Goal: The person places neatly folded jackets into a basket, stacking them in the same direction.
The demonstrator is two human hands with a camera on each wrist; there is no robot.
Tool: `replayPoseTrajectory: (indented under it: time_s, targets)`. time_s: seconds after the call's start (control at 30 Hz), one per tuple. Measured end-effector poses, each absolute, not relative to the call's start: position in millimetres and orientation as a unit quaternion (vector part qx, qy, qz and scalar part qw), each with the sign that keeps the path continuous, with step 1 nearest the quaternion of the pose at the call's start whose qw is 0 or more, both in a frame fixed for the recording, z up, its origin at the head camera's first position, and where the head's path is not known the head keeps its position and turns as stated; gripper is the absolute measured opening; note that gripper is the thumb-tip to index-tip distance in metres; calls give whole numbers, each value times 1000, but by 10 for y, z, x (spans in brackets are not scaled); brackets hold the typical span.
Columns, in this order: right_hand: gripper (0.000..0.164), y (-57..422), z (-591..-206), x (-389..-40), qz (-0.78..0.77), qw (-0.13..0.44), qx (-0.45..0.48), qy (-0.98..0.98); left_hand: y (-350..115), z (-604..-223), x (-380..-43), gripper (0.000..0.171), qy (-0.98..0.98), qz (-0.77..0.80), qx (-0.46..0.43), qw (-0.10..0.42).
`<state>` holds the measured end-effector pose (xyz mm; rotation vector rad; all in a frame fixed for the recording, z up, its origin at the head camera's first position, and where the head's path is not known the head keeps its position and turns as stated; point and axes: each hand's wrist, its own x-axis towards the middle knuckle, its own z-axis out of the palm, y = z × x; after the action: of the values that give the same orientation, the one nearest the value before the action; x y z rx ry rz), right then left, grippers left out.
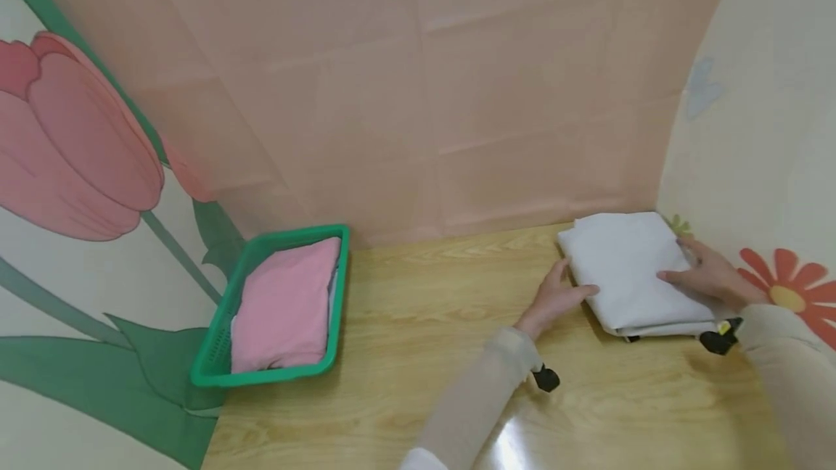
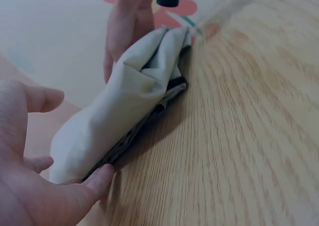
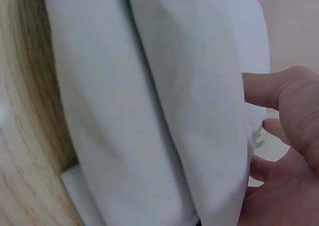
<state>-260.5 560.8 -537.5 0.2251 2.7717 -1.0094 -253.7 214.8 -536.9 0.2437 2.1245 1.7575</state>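
A folded white cloth [image 1: 627,267], several layers thick, lies on the table at the right, close to the wall. Beside its left edge is my left hand [image 1: 555,297], thumb spread from the fingers; in the left wrist view a fingertip reaches the cloth's lower edge, where dark material shows beneath the pale folds. On the opposite side my right hand [image 1: 708,275] touches the right edge, its thumb over the top. The right wrist view shows the thumb and fingers [image 3: 264,89] against the layered folds, not closed around them.
A green plastic basket [image 1: 269,381] stands at the table's left, with a folded pink cloth [image 1: 284,310] in it. The wood-grain table [image 1: 418,325] meets a pink sheet [image 1: 424,93] at the back. Walls with painted flowers rise at both sides.
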Motion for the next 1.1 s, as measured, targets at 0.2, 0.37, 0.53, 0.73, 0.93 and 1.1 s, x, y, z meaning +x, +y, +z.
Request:
replayPoseTrajectory:
  time_s: [0.2, 0.37, 0.53, 0.73, 0.93, 1.1]
  targets:
    - [130, 5556, -5287, -2593, -333, 109, 67, 934, 2179, -5353, -2504, 76, 701, 675, 76, 215]
    - [131, 5526, -5275, -2594, -321, 106, 58, 940, 2217, -5375, -2497, 77, 648, 725, 53, 228]
    - [129, 5551, -5283, -2551, -322, 110, 59, 938, 2265, -5371, -2481, 75, 639, 733, 51, 229]
    - [124, 5626, -5334, -2491, -362, 123, 59, 922, 2223, -5336, -2462, 68, 654, 714, 52, 246]
    - [121, 5657, -5323, -2435, -383, 134, 56, 912, 2181, -5284, -2407, 69, 722, 651, 64, 225]
    - [118, 5670, -5313, -2407, -396, 128, 46, 908, 2195, -5227, -2380, 67, 738, 639, 65, 205]
